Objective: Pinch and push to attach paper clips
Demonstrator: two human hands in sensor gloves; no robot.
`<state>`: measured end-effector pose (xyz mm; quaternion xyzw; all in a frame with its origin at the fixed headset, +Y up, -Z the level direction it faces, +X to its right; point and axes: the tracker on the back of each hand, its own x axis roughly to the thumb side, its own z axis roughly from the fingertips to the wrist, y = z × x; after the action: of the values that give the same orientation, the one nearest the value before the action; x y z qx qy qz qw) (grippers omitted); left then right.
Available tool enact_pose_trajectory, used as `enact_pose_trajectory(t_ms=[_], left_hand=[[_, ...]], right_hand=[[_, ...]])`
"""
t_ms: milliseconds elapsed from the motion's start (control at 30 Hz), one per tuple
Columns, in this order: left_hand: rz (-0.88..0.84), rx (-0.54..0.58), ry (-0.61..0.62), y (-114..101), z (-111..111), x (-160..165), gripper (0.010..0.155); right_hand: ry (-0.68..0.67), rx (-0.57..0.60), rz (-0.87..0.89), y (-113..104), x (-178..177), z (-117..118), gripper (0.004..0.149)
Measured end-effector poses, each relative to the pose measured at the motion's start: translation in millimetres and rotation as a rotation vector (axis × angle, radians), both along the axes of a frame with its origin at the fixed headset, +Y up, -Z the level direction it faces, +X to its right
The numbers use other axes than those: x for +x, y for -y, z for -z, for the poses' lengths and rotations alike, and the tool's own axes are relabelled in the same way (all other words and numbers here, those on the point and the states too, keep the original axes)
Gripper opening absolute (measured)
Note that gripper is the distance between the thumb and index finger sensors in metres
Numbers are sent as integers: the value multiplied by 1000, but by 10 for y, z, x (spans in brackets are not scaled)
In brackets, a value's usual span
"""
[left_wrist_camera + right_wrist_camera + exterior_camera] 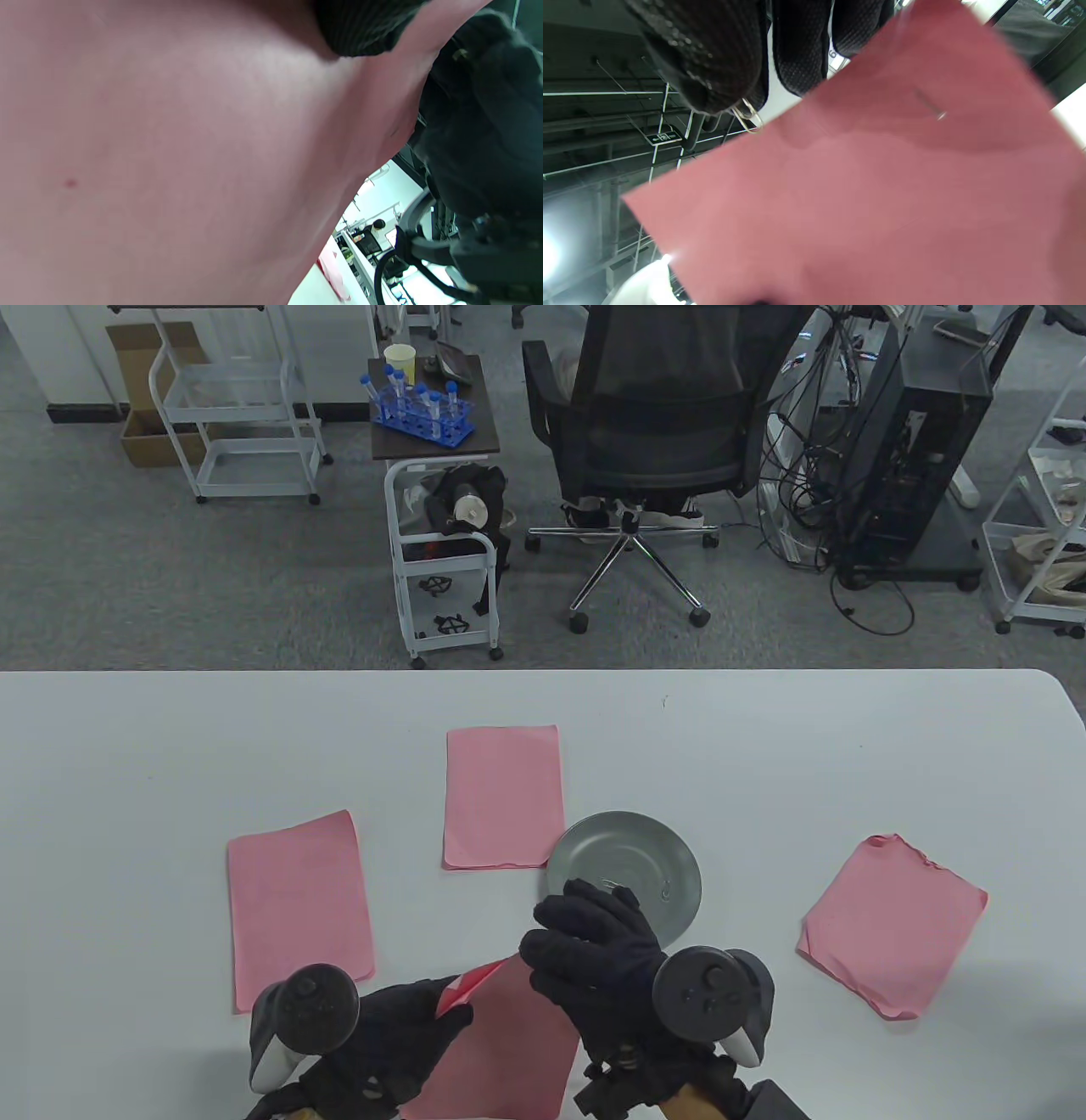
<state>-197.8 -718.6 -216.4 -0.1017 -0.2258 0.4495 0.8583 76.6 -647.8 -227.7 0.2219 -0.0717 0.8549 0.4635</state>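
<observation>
White table [764,746] in a lab room, office chair [645,432] and carts on the far side.

Four pink sheets visible: one near-left [297,908], one far-centre [502,797], one crumpled at right [891,925], and the held sheet [501,1044] at the near edge between both hands.

Grey plate [662,848] sits just right of the far-centre sheet; a spare clip [668,889] lies in it.

Left hand [382,1044] grips the held sheet at its far-left corner, which is lifted and curled. Left wrist view is almost all pink paper, so finger detail is unclear.

Right hand [594,950] hovers just right of that raised corner, above the sheet's far edge. Right wrist view shows its fingertips [712,76] pinching a paper clip [748,116]; the wire loop protrudes and sits right at the paper's edge [780,123], touching or nearly so, can't tell which.

Key relation: the clip is just off the sheet edge, its long axis roughly crossing that edge, loop end toward the paper. Right hand holds the clip, left hand only steadies.

Judgement: next move is probably a short push of the clip onto the edge. Risk: paper buckles if the left-hand grip is slack.
</observation>
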Motion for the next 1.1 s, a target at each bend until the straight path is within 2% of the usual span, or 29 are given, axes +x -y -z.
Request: enact_pose_trajectory(t_ms=[267,600,867,1100], left_hand=[[0,-10,24,5,-11,26,42],[-28,-48,29,37,0,26,42],[-83,-110,38,71,10,9,42],[-84,-123,37,76,15,2,42]], right_hand=[[-28,-141,150,67,86,99,38],[55,-24,85,55,78,52,38],[17,-52,59,79,20,48,38],[-4,-93,128,75,73,67,37]])
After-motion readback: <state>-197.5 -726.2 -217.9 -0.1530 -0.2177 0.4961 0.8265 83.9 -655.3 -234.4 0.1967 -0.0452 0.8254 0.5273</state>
